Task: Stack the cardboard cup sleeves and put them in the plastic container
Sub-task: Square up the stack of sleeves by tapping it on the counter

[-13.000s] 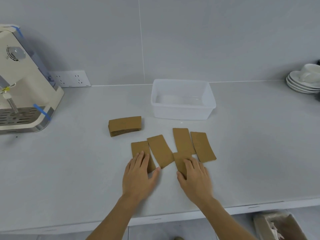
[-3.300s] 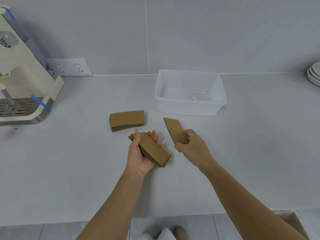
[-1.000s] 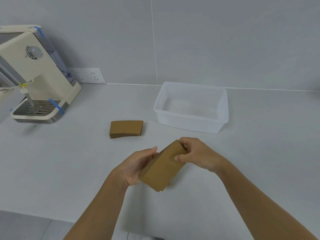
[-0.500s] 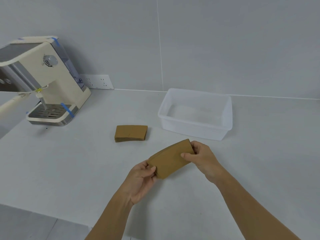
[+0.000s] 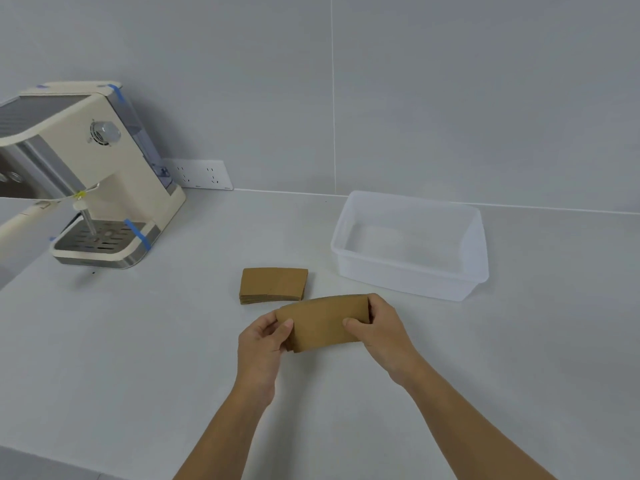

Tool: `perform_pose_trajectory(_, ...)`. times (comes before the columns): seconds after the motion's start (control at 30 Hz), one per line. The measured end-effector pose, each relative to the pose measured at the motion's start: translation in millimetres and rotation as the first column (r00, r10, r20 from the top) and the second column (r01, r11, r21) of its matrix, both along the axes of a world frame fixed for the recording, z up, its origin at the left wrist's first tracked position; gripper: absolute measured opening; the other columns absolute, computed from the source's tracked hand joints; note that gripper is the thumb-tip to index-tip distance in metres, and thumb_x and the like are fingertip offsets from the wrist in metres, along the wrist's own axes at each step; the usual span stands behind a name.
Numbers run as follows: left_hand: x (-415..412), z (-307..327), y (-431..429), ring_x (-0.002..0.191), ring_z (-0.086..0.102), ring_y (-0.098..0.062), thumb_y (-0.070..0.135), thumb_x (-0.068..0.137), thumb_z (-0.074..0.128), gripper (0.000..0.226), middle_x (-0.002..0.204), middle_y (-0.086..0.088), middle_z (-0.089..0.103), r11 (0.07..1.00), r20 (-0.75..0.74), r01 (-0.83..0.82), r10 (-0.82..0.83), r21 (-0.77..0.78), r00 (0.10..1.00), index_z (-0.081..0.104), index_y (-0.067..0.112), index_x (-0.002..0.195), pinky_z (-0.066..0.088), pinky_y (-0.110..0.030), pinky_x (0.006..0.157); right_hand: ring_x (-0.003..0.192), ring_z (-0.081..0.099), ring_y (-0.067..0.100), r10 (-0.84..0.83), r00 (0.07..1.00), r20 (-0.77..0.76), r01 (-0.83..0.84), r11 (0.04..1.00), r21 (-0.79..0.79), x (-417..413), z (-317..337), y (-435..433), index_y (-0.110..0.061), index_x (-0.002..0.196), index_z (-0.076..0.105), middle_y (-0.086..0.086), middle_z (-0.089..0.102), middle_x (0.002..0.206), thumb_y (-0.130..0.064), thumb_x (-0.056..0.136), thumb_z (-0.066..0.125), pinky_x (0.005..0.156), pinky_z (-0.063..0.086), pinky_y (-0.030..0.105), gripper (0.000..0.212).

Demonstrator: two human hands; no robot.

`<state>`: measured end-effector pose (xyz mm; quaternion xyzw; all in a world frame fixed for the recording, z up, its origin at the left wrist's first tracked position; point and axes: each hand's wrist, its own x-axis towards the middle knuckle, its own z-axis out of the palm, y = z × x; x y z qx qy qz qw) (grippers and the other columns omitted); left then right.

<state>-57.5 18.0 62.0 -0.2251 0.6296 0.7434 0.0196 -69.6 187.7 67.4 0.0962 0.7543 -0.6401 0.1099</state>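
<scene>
Now the tabletop carries, from largest to smallest, a coffee machine at the far left, the clear container at the far right, seemingly empty, and a stack of sleeves lying just left of the container and apart from it. Nearer, a bundle of sleeves is held above the tabletop, clamped at its left end by the left hand and at its right end by the right hand; each grip is closed on the cardboard, thumb on top. The squaring-up step appears to be in hand. Next, the bundle would probably be joined with the stack or carried far and right, over the container's rim, with edges kept aligned.
</scene>
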Motion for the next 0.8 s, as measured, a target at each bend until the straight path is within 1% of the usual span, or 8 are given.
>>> perform_pose_trajectory(0.13, -19.8, 13.1, -15.6, 0.085, 0.063, -0.016, 0.0, 0.087, 0.057, 0.022, 0.09, 0.0, 0.069, 0.998, -0.022, 0.004, -0.005, -0.066, 1.0, 0.067, 0.019, 0.087, 0.051, -0.036, 0.082, 0.073, 0.046, 0.016, -0.02, 0.999, 0.027, 0.019, 0.999, 0.048, -20.6, 2.7, -22.6, 0.001, 0.098, 0.053, 0.005, 0.052, 0.084, -0.01, 0.075, 0.056, 0.063, 0.039, 0.029, 0.026)
perform_pose_trajectory(0.23, -35.1, 20.6, -29.5, 0.083, 0.062, -0.014, 0.0, 0.087, 0.057, 0.026, 0.087, 0.004, 0.068, 0.996, -0.021, 0.011, -0.013, -0.093, 1.0, 0.067, 0.023, 0.08, 0.05, -0.037, 0.082, 0.07, 0.044, 0.015, -0.043, 0.998, 0.038, 0.04, 0.997, 0.068, -37.0, 6.6, -37.5, 0.002, 0.095, 0.052, 0.004, 0.05, 0.081, -0.013, 0.075, 0.055, 0.061, 0.037, 0.028, 0.026)
perform_pose_trajectory(0.3, -46.5, 24.5, -40.3, 0.083, 0.063, -0.014, 0.0, 0.087, 0.056, 0.025, 0.087, 0.004, 0.069, 0.995, -0.023, 0.018, -0.021, -0.101, 1.0, 0.067, 0.022, 0.082, 0.051, -0.034, 0.081, 0.065, 0.039, 0.014, -0.046, 0.998, 0.046, 0.042, 0.996, 0.081, -47.1, 11.0, -49.0, -0.001, 0.082, 0.048, 0.002, 0.045, 0.076, -0.013, 0.077, 0.054, 0.057, 0.034, 0.024, 0.015)
perform_pose_trajectory(0.4, -64.6, 28.5, -56.2, 0.084, 0.063, -0.015, 0.001, 0.087, 0.056, 0.022, 0.087, 0.003, 0.069, 0.993, -0.015, 0.027, -0.029, -0.116, 0.999, 0.067, 0.02, 0.085, 0.051, -0.033, 0.081, 0.058, 0.028, 0.013, -0.053, 0.998, 0.024, 0.05, 0.992, 0.114, -60.7, 18.5, -64.6, -0.013, 0.067, 0.031, -0.002, 0.031, 0.068, -0.013, 0.08, 0.052, 0.053, 0.025, 0.022, 0.024)
perform_pose_trajectory(0.5, -82.2, 28.9, -70.1, 0.086, 0.064, -0.017, 0.001, 0.087, 0.057, 0.019, 0.089, 0.001, 0.07, 0.991, 0.014, 0.061, -0.06, -0.121, 0.998, 0.069, 0.015, 0.089, 0.051, -0.037, 0.087, 0.056, 0.026, 0.011, -0.059, 0.998, 0.025, 0.055, 0.988, 0.148, -74.2, 23.5, -76.2, -0.015, 0.064, 0.027, -0.004, 0.029, 0.066, -0.013, 0.083, 0.048, 0.051, 0.024, 0.021, 0.028)
perform_pose_trajectory(0.57, -93.0, 28.0, -78.0, 0.086, 0.063, -0.017, 0.001, 0.086, 0.057, 0.018, 0.089, 0.0, 0.07, 0.989, 0.044, 0.089, -0.084, -0.12, 0.995, 0.069, 0.015, 0.087, 0.051, -0.038, 0.089, 0.056, 0.028, 0.012, -0.053, 0.997, 0.056, 0.044, 0.985, 0.164, -82.5, 23.7, -82.3, -0.016, 0.064, 0.029, -0.003, 0.03, 0.066, -0.014, 0.084, 0.046, 0.051, 0.024, 0.021, 0.027)
perform_pose_trajectory(0.63, -103.1, 25.2, -83.5, 0.084, 0.063, -0.017, 0.001, 0.086, 0.056, 0.02, 0.087, 0.0, 0.07, 0.985, 0.066, 0.105, -0.096, -0.139, 0.993, 0.07, 0.016, 0.083, 0.05, -0.036, 0.088, 0.057, 0.029, 0.012, -0.06, 0.994, 0.087, 0.045, 0.985, 0.169, -88.6, 21.5, -87.4, -0.016, 0.064, 0.03, -0.003, 0.031, 0.067, -0.015, 0.084, 0.046, 0.052, 0.025, 0.021, 0.026)
perform_pose_trajectory(0.8, -122.0, 13.0, -90.3, 0.083, 0.06, -0.018, 0.0, 0.085, 0.056, 0.016, 0.084, 0.002, 0.067, 0.974, 0.12, 0.11, -0.087, -0.2, 0.989, 0.069, 0.009, 0.088, 0.048, -0.033, 0.082, 0.056, 0.026, 0.013, -0.101, 0.978, 0.183, 0.069, 0.983, 0.173, -96.8, 7.9, -97.0, -0.017, 0.062, 0.028, -0.002, 0.029, 0.066, -0.016, 0.081, 0.047, 0.051, 0.023, 0.023, 0.027)
